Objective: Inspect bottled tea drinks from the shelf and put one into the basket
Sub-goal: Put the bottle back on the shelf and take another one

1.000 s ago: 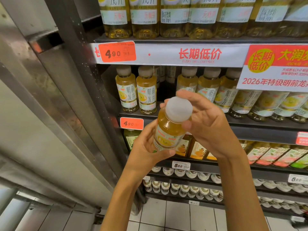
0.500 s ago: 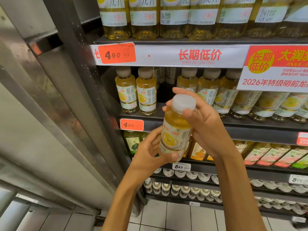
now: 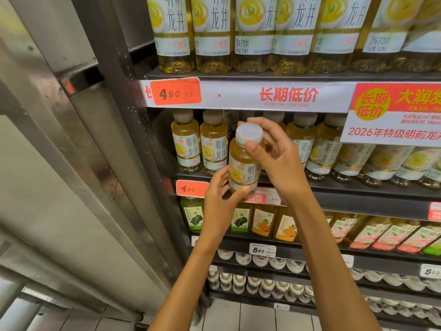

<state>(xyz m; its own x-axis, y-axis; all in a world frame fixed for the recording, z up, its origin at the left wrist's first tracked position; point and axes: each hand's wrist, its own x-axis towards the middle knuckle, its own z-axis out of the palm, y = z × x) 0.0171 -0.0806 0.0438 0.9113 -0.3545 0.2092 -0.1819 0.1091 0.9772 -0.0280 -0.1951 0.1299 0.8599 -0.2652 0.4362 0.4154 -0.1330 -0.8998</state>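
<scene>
- Supermarket shelving fills your view: rows of yellow tea bottles stand on the middle shelf [image 3: 358, 187], taller bottles sit on the shelf above, and an orange price tag [image 3: 176, 91] hangs on the upper rail. A steel pillar [image 3: 78, 139] runs down the left side.
- You hold one bottle [image 3: 243, 166] out in front of the middle shelf, clear of the row, roughly upright and tipped a little toward you, its label facing the camera.
- Your left hand [image 3: 218, 199] supports it from below; the fingers [image 3: 238, 191] curl around the base, pressing against the lower edge of the label.
- Your right hand [image 3: 279, 161] takes the top: the thumb rests on the shoulder just under the white cap [image 3: 249, 134], and the other fingers wrap around behind the cap and neck.
- As for progress, a bottle is off the shelf and being looked over, so the inspecting step is under way.
- Whether more bottles are to be checked cannot be judged from this view.
- Still to do: settle on one and place it in the basket. No basket shows anywhere in the picture, so you will likely need to look down or turn to find it.
</scene>
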